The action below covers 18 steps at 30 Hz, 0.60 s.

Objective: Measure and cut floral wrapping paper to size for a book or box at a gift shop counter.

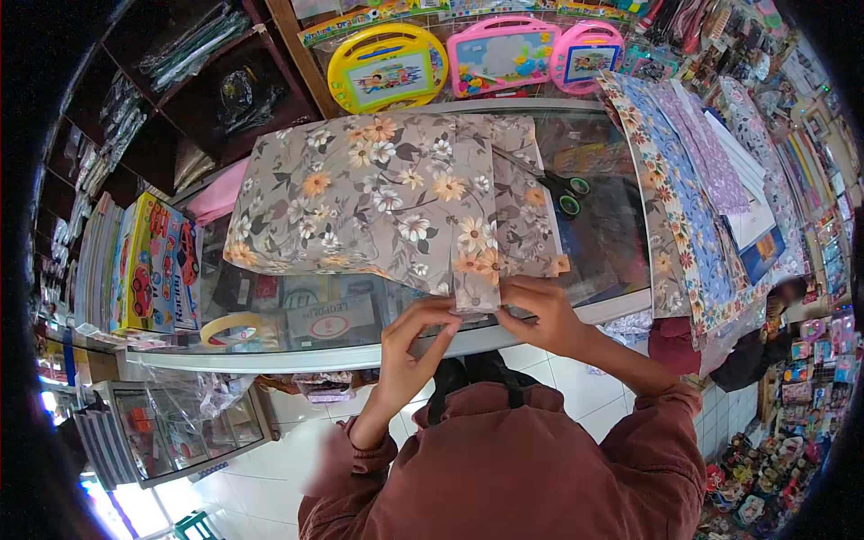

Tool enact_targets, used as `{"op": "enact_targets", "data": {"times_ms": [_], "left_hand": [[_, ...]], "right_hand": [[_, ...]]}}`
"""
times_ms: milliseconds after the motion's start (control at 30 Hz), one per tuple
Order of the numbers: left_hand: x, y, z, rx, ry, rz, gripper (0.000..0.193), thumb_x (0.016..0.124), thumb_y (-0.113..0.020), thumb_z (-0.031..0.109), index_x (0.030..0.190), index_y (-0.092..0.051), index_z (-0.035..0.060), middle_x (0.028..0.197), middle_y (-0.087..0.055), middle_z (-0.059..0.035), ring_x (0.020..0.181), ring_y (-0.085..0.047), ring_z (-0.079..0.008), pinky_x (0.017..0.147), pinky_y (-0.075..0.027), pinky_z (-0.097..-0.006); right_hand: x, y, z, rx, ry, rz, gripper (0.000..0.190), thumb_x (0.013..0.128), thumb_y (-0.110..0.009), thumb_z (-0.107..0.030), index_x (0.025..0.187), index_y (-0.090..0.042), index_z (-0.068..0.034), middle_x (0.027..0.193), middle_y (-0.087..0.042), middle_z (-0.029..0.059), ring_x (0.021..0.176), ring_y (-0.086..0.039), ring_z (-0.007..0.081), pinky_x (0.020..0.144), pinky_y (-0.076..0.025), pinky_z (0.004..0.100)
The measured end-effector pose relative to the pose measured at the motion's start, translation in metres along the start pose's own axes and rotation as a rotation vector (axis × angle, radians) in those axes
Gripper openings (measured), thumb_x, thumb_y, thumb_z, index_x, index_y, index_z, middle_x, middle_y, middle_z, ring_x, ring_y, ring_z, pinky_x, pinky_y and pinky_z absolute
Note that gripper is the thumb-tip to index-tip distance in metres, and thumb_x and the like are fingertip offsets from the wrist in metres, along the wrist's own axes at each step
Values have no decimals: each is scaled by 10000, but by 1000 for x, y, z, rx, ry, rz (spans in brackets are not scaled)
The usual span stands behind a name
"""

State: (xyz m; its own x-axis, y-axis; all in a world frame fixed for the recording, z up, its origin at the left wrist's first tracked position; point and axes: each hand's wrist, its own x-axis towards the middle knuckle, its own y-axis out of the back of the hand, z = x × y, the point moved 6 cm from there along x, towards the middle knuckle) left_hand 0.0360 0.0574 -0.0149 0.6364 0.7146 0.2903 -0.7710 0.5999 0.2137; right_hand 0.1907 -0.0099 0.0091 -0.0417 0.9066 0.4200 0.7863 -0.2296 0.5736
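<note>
Grey-brown wrapping paper (351, 196) printed with white and orange flowers lies over the glass counter, with a folded strip along its right part. The strip's near end reaches the counter's front edge. My left hand (415, 341) pinches the left corner of that end between thumb and fingertips. At the opposite corner, my right hand (550, 316) grips the paper in the same way. Scissors (563, 192) with black and green handles rest on the right side of the paper, their blades partly hidden at the strip's edge. Whatever lies under the paper is hidden.
A tape roll (231, 329) lies on the glass counter (378, 349) at the front left. Boxes and books (152, 263) stand at the left end. Floral paper sheets (695, 182) are piled on the right. Drawing boards (388, 67) line the back.
</note>
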Motion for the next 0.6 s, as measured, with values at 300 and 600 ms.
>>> {"op": "enact_targets", "data": {"times_ms": [300, 600], "left_hand": [[1, -7, -3, -42, 49, 5, 131, 805, -606, -28, 930, -568, -30, 915, -607, -95, 873, -594, -143, 785, -471, -263], [6, -7, -3, -69, 69, 84, 207, 802, -611, -33, 1006, -575, -48, 912, -647, -136, 836, -644, -160, 740, -497, -259]], "right_hand": [[-4, -2, 5, 111, -52, 36, 153, 753, -678, -85, 855, -602, -1, 779, -616, 111, 711, -620, 196, 614, -479, 294], [-1, -7, 25, 503, -338, 3, 109, 795, -631, -46, 866, -610, 35, 798, -625, 63, 668, -610, 125, 589, -476, 255]]}}
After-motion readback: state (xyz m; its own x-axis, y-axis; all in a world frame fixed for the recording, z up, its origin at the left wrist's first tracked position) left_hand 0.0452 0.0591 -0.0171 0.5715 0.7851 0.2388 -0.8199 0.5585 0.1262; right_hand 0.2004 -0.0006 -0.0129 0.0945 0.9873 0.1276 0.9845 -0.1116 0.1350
